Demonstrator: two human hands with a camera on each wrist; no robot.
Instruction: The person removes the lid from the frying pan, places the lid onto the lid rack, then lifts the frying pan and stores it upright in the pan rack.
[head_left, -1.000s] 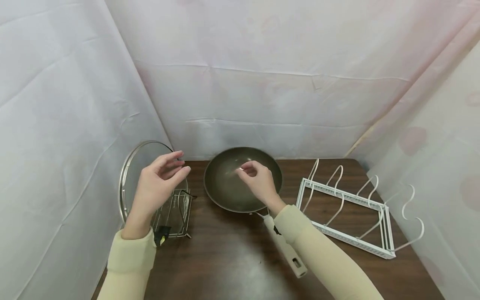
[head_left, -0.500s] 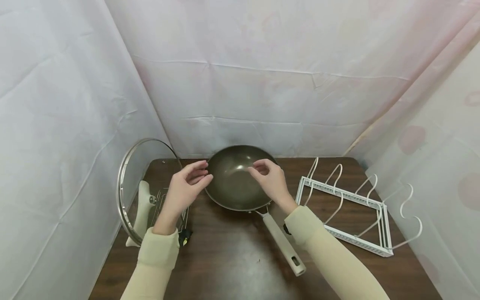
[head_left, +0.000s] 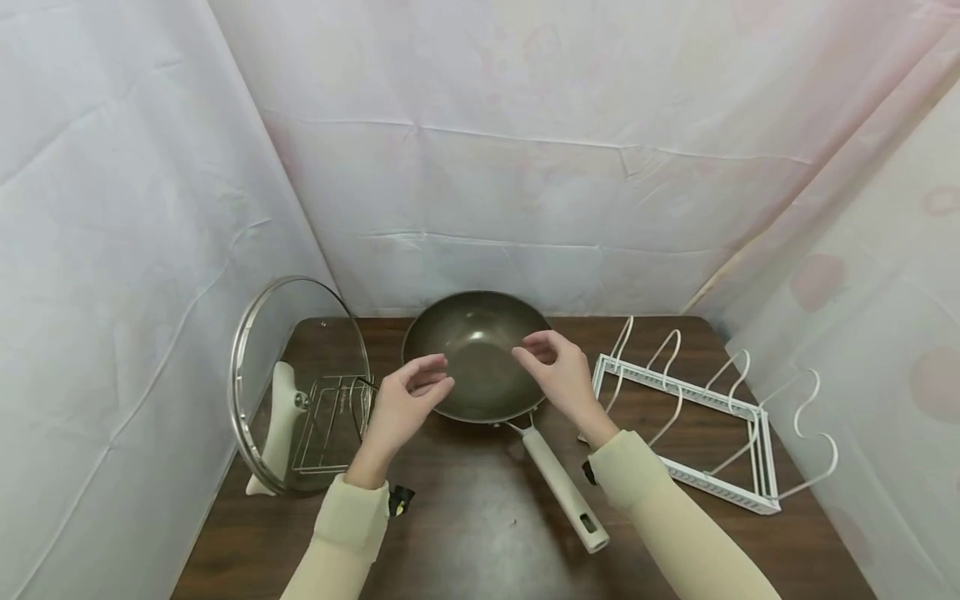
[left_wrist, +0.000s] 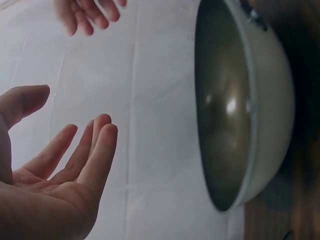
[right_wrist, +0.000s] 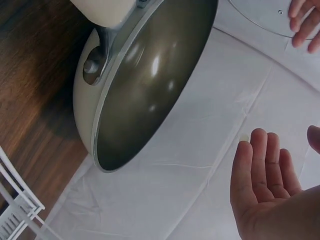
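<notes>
A dark wok (head_left: 474, 354) (left_wrist: 235, 110) (right_wrist: 150, 80) with a cream handle (head_left: 562, 492) sits at the back middle of a brown table (head_left: 465, 533). My left hand (head_left: 408, 398) (left_wrist: 55, 170) hovers above the wok's near left rim, fingers loosely bent, holding nothing. Over the wok's right rim my right hand (head_left: 555, 375) (right_wrist: 270, 185) hangs the same way, empty. The palms face each other, a hand's width apart.
A glass lid (head_left: 296, 383) with a steel rim stands upright in a small wire rack (head_left: 330, 425) at the table's left. A white wire pan rack (head_left: 697, 417) lies flat at the right. White cloth walls (head_left: 525, 167) close in the back and both sides.
My left hand has come away from the glass lid and moved right to the wok. The right hand has drifted slightly right and nearer. Lid and wok stay put.
</notes>
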